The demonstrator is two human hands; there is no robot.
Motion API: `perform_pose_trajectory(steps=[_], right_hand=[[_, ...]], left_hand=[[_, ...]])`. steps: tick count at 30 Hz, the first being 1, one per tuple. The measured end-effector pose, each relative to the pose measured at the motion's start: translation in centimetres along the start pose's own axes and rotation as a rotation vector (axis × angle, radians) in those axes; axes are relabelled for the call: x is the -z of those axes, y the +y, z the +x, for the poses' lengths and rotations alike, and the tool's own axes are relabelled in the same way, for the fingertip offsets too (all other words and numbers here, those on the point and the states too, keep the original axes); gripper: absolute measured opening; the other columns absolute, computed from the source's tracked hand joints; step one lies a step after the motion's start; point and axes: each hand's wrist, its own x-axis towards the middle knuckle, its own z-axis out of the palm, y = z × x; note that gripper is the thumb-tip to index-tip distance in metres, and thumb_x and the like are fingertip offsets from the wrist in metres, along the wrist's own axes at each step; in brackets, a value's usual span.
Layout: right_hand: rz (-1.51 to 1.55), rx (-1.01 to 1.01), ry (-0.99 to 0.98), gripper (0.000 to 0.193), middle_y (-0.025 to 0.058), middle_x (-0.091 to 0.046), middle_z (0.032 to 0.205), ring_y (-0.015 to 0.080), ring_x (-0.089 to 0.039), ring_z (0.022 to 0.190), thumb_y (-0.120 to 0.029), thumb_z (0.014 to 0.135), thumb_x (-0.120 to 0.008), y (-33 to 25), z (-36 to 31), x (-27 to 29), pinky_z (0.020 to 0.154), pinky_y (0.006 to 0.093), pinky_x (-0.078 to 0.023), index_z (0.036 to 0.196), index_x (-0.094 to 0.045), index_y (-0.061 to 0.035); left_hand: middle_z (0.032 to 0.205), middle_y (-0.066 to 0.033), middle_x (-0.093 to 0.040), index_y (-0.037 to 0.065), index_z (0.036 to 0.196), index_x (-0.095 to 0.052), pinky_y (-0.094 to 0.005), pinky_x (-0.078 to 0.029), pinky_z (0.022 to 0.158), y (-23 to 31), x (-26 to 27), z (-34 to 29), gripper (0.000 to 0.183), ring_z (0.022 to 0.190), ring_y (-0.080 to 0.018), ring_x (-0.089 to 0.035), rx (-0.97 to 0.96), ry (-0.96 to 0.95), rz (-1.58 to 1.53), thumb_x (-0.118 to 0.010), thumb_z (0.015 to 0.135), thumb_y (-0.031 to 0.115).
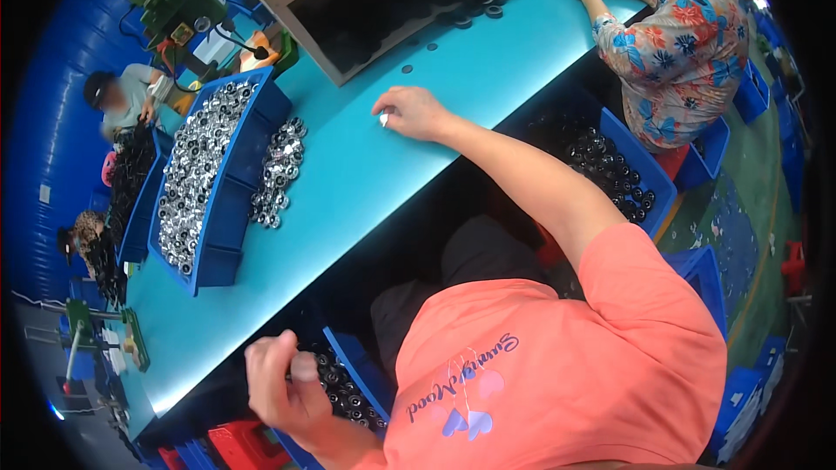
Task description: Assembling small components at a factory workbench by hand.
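Note:
Over the teal table, my right hand [416, 113] has its fingers bent inward and thumb close to them. A small white patch shows at its fingertips; whether it is a held piece or a finger covering, I cannot tell. At the table's near edge my left hand [283, 387] is raised beside a blue bin [353, 357] of dark round parts [344, 387]. Its fingers are curled and somewhat blurred, with a pale patch at one fingertip; anything inside is hidden. Between the hands, shiny silver round parts [280, 172] lie heaped on the table.
A tilted blue crate [228, 209] full of silver parts stands left. Beyond is a box-like frame [335, 57] with a dark inside; small dark discs [461, 23] lie nearby. A green machine [165, 0] is far left. Co-workers sit at right [675, 61] and far left.

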Motion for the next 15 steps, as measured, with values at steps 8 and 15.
perform_pose_trajectory(steps=[8, 15], right_hand=[[-0.035, 0.043, 0.064, 0.019, 0.0115, -0.07, 0.099, 0.0291, -0.068, 0.094, -0.013, 0.086, -0.066, 0.2, -0.3, 0.1, 0.087, 0.0399, -0.055, 0.102, -0.074, -0.0073], [-0.063, 0.081, 0.05, 0.019, 0.0112, -0.07, 0.099, 0.0288, -0.068, 0.093, -0.013, 0.086, -0.066, -0.9, 0.2, -0.4, 0.086, 0.0399, -0.055, 0.103, -0.075, -0.0088]], left_hand=[[0.083, -0.0072, -0.055, 0.004, 0.126, -0.046, -0.0343, -0.049, 0.059, 11.4, 3.9, 15.2, 0.034, 0.062, -0.0162, -0.048, -0.832, -0.276, 0.022, -0.063, 0.097, -0.001], [0.086, -0.0042, -0.049, 0.01, 0.127, -0.046, -0.0302, -0.05, 0.058, 12.5, 4.7, 16.0, 0.029, 0.064, -0.0144, -0.049, -0.896, -0.279, 0.282, -0.055, 0.101, 0.0]])
